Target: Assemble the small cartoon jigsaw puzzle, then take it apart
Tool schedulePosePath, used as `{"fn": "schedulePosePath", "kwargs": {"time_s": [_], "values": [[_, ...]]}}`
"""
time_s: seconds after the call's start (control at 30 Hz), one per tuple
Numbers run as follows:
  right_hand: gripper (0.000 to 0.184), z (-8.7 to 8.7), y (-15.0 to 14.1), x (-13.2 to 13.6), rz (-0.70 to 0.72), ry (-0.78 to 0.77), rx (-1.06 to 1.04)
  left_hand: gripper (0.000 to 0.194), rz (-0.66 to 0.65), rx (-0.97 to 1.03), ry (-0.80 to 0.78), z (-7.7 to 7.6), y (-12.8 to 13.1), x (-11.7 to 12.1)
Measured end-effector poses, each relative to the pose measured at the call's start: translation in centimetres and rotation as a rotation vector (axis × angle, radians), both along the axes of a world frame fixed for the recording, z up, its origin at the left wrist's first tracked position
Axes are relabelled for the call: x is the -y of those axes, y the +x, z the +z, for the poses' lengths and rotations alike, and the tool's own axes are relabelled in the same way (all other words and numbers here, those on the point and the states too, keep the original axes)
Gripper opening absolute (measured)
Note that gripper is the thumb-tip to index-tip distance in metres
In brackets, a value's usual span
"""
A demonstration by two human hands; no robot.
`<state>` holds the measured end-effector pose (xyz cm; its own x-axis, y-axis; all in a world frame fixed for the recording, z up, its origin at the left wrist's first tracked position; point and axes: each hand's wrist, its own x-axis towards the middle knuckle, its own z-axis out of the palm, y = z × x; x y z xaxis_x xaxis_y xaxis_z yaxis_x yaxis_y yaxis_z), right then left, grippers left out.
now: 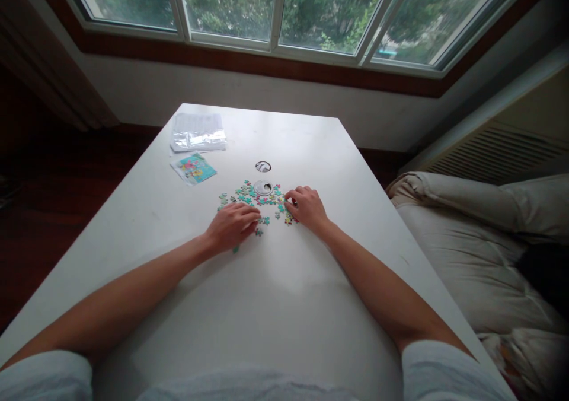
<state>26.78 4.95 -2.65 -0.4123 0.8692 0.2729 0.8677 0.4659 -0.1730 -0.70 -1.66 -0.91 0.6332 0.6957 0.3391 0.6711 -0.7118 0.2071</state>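
Observation:
Many small jigsaw puzzle pieces [246, 192], mostly teal with some pink and yellow, lie scattered on the white table [267, 306]. My left hand [235, 223] rests over the near left side of the pile, its fingers stretched out and pointing right, with some pieces beneath and beside it. On the right edge of the pile, my right hand [306, 204] has thumb and index finger drawn together at a puzzle piece, which the fingers mostly hide. A round, clear-topped tin [263, 188] sits among the pieces at the back. A second round disc [263, 166] lies just behind it.
A clear plastic bag with paper [198, 132] lies at the table's far left. In front of it is a colourful picture card [194, 168] in teal, pink and yellow. A padded beige seat [453, 252] stands along the right side. Windows [275, 9] run behind the table.

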Motion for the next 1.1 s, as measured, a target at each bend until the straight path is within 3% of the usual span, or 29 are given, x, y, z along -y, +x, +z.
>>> {"fn": "schedulePosePath", "kwargs": {"time_s": [0.2,0.3,0.57,0.8,0.97,1.1], "values": [[0.011,-0.2,0.1,-0.1,-0.021,0.000,-0.001,0.028,0.530,-0.028,0.040,0.4,-4.5,-3.8],[0.013,-0.2,0.1,-0.2,-0.027,-0.003,-0.005,0.025,0.622,-0.080,-0.023,0.1,-5.7,-4.6],[0.010,-0.2,0.1,-0.3,-0.023,-0.020,-0.037,0.023,0.597,-0.071,-0.108,-0.3,-6.0,-4.9],[0.009,0.2,0.1,-0.2,0.014,-0.078,-0.078,0.020,0.359,0.081,-0.278,-1.1,-6.2,-5.6],[0.005,0.4,0.1,-0.1,0.008,-0.089,-0.085,0.022,0.349,0.116,-0.197,-1.2,-5.5,-4.9],[0.017,0.3,0.2,-0.3,0.002,-0.095,-0.084,0.023,0.387,0.079,-0.144,-0.8,-5.0,-4.3]]}}
